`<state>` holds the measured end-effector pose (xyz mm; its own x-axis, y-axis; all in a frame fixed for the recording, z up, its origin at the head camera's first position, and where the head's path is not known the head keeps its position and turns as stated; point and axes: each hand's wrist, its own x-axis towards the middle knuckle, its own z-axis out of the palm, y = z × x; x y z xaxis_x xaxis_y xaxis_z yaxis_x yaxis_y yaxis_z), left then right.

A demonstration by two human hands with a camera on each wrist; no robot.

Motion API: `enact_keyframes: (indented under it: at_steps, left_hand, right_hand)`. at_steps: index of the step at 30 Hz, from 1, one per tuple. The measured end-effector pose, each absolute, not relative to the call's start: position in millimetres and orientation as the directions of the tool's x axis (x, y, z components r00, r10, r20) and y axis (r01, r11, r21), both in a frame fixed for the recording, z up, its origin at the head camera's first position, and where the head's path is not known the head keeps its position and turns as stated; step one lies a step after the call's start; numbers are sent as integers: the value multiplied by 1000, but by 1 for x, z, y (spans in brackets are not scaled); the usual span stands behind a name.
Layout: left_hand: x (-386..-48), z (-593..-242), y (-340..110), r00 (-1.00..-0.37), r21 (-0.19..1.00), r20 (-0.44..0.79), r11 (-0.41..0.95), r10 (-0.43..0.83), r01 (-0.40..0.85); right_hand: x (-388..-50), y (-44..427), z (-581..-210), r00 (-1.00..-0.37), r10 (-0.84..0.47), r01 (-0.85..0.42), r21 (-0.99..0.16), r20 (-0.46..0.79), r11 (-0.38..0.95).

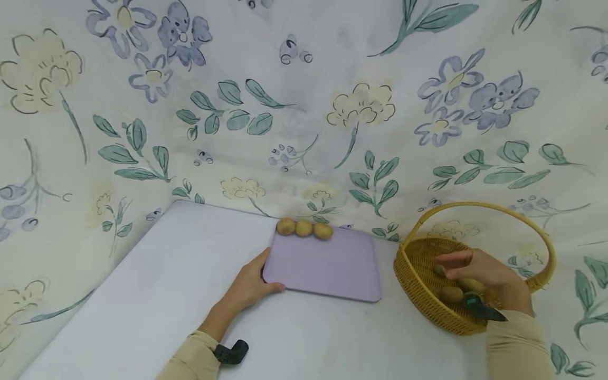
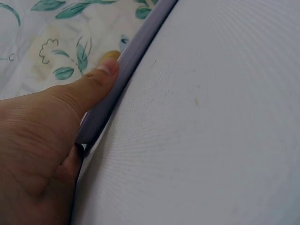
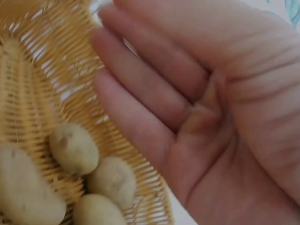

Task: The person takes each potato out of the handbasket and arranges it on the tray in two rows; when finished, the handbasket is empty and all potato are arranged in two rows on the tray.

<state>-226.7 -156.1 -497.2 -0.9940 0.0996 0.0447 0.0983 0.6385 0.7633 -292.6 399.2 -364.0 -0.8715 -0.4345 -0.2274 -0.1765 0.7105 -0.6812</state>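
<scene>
A light purple tray [image 1: 328, 266] lies flat on the white table. Along its far edge sit three potatoes [image 1: 304, 228] in a row, at the left end. My left hand [image 1: 249, 282] grips the tray's near left corner, thumb along the front edge, fingers at the left side. In the left wrist view the thumb presses the tray's rim [image 2: 133, 58]. Over the wicker basket [image 1: 418, 295] at the right, my right hand [image 1: 484, 272] is held with fingers extended. Its palm [image 3: 206, 126] holds nothing. Several potatoes [image 3: 74, 149] lie inside the basket, below the hand.
The basket's tall arched handle [image 1: 480, 205] rises behind and beside the right hand. Floral cloth [image 1: 294, 132] hangs behind the table [image 1: 190, 264] and borders its sides. A dark device [image 1: 231, 352] is strapped to the left wrist.
</scene>
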Motion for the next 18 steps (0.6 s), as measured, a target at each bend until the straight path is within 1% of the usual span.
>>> enact_keyframes:
  at_steps: [1, 3, 6, 7, 10, 13, 14, 16, 18]
  left_hand:
    - [-229, -498, -154, -993, 765, 47, 636, 104, 103]
    - [-234, -498, -149, -992, 766, 53, 633, 114, 114]
    - [-230, -497, -150, -992, 775, 59, 622, 109, 114]
    - [-230, -498, -149, -992, 778, 66, 617, 109, 119]
    - [-229, -498, -147, -993, 783, 61, 611, 104, 113]
    - [-227, -500, -148, -993, 772, 52, 627, 106, 107]
    - [-227, -499, -148, -993, 769, 48, 631, 105, 104]
    - [-227, -498, -150, -994, 767, 56, 633, 99, 106]
    - [-226, -496, -152, -994, 765, 64, 634, 93, 109]
  right_hand:
    - [-293, 402, -365, -889, -399, -165, -654, -226, 739]
    - [-292, 407, -367, -920, -316, -102, -638, -231, 763]
    - [-297, 406, -383, -958, -177, -5, -605, -224, 796]
    - [-298, 407, -388, -965, -137, 27, -606, -224, 795]
    - [-301, 412, -404, -968, -54, 130, -674, -245, 727]
    - [-302, 413, -416, -951, -40, 218, -758, -307, 615]
    - [-303, 413, -419, -948, -38, 231, -767, -315, 598]
    - [-305, 411, -423, -954, -58, 199, -767, -294, 609]
    - [-308, 408, -424, -964, -90, 133, -745, -251, 653]
